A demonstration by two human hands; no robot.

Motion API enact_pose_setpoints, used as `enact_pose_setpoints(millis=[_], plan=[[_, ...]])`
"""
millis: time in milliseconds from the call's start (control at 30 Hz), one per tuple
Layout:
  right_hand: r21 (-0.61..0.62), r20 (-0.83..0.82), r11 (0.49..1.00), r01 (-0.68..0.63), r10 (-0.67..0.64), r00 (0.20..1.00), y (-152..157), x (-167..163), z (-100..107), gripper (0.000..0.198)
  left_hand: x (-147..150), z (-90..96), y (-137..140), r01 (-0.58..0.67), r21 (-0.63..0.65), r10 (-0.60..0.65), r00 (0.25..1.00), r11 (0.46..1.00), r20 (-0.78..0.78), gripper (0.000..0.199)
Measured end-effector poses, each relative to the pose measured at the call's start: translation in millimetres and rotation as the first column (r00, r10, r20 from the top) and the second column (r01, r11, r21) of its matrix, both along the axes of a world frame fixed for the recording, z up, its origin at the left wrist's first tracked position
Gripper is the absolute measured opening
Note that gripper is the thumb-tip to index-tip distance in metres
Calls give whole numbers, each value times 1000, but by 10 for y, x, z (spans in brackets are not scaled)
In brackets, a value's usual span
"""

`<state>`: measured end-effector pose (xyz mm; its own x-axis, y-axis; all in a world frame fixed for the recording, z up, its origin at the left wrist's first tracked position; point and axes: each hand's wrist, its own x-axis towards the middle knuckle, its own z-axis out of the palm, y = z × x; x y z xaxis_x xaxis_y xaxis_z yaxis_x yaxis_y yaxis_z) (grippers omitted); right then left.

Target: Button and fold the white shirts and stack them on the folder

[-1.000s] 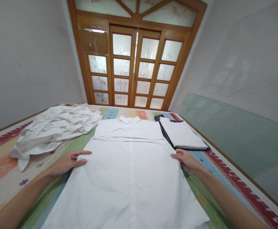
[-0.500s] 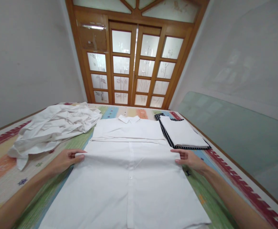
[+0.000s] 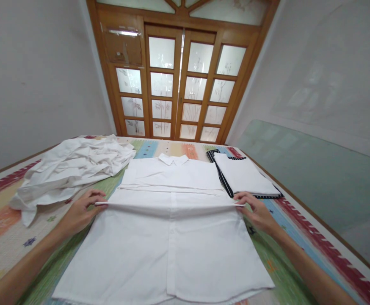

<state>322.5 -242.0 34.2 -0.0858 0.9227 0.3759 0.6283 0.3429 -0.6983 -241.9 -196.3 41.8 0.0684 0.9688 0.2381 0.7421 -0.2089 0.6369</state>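
Observation:
A white button-up shirt point(image 3: 134, 245) lies spread before me, its collar at the far end and its hem towards me. Across its middle runs a raised fold, pulled taut between my two hands. My left hand point(image 3: 85, 208) pinches the left end of this fold. At the right end, my right hand point(image 3: 255, 209) grips the cloth between thumb and fingers. Beyond the fold, a layered crease crosses the shirt below the collar.
A crumpled heap of white cloth point(image 3: 73, 169) lies at the left. Folded white cloth point(image 3: 247, 176) rests on black striped cloth point(image 3: 219, 173) at the right. Beneath is a patterned, multicoloured cover point(image 3: 23, 250). Glazed wooden doors point(image 3: 180, 84) stand behind.
Both hands have lifted the pinched cloth slightly, making a sharper ridge across the shirt. The shirt's hem has drawn away from me and shows more fully.

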Motion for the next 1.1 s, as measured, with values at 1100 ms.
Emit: enact_pose_setpoints(millis=[1100], plan=[[195,527,903,382,-425,736,465,-296,-304,22,307,-81,295,-324,-5,317,929,946,-191,40]])
